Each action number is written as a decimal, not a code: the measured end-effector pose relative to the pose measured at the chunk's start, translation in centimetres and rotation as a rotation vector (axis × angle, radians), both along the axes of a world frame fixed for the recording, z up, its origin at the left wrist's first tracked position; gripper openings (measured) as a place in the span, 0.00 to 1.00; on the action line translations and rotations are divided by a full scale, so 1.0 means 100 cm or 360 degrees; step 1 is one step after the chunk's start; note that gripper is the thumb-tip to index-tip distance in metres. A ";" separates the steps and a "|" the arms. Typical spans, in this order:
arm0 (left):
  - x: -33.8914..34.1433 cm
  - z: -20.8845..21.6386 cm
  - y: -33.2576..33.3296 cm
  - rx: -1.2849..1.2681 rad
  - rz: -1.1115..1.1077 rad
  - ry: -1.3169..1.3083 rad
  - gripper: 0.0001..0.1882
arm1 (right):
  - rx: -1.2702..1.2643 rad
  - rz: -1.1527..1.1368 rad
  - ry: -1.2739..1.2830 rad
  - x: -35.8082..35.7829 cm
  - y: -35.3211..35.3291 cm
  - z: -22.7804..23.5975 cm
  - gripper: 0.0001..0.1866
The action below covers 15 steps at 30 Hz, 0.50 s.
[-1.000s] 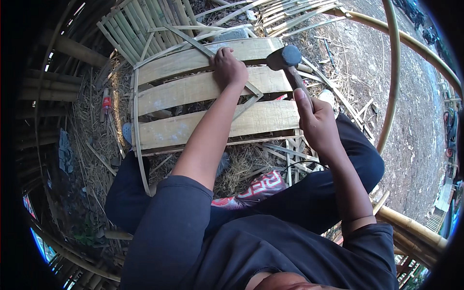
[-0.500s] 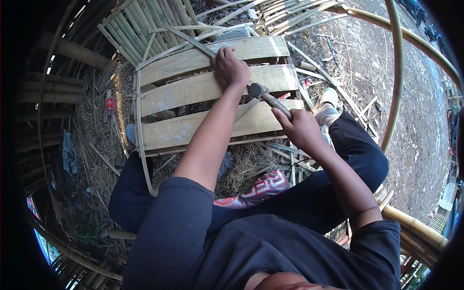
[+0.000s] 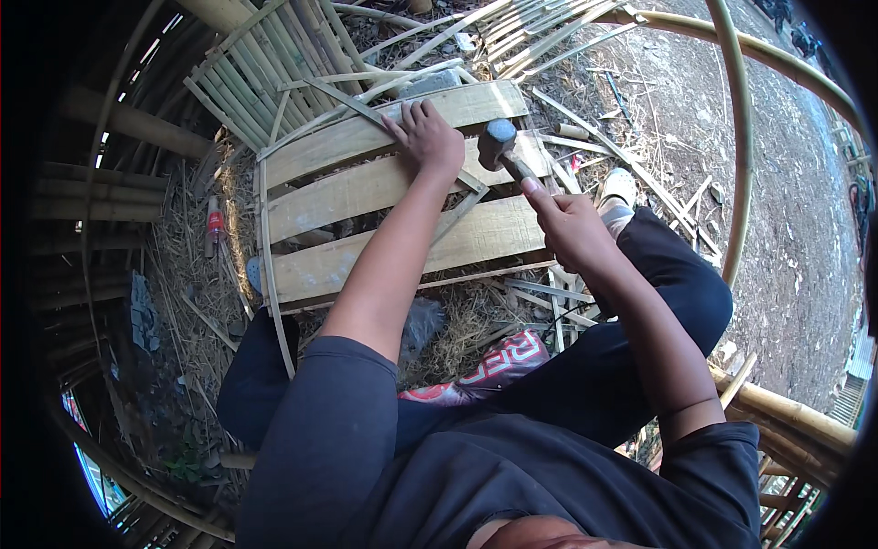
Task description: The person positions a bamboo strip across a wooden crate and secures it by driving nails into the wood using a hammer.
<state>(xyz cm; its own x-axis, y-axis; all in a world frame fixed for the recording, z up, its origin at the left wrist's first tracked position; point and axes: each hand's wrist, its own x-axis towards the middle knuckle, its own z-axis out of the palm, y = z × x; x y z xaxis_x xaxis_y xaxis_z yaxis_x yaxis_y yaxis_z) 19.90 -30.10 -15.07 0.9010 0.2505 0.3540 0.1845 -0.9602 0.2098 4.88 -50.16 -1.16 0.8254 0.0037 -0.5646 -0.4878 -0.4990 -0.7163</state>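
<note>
My left hand (image 3: 428, 139) presses a long, thin bamboo strip (image 3: 352, 102) down on a low wooden slatted stand; its thumb and fingers are slightly spread over the strip, and the palm hides part of it. The strip slants toward the right, where it meets a second strip (image 3: 457, 218) at a sharp angle. My right hand (image 3: 573, 227) is closed round the handle of a hammer (image 3: 498, 145). The hammer's metal head is raised just above and right of that corner, apart from it. Under both hands lie the pale slats (image 3: 329, 203) of the stand, with gaps between them.
A panel of bamboo slats (image 3: 242, 87) leans beyond the stand, near a grey block (image 3: 430, 82). A curved bamboo pole (image 3: 743, 137) rises at the right. Loose strips and straw litter the ground. A red-labelled bottle (image 3: 215, 224) lies at left; a printed bag (image 3: 498, 366) rests by my legs.
The hammer has risen from the strip's corner, tilting its head up and uncovering the joint. My left hand has loosened and spread its fingers a little, staying on the strip.
</note>
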 end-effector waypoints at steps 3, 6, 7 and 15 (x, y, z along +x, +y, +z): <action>0.002 -0.006 0.007 0.0044 -0.0218 -0.0076 0.26 | -0.0149 0.0160 -0.0132 -0.003 0.002 -0.004 0.42; 0.002 -0.010 0.013 -0.0097 -0.0356 0.0002 0.31 | -0.0175 0.0206 -0.0160 -0.005 0.001 0.001 0.43; 0.002 -0.011 0.015 -0.0188 -0.0401 0.0053 0.33 | -0.0167 0.0198 -0.0151 -0.006 0.000 -0.001 0.42; 0.006 -0.017 0.017 -0.0108 -0.0427 0.0045 0.32 | -0.0191 0.0144 -0.0051 -0.002 0.002 -0.003 0.42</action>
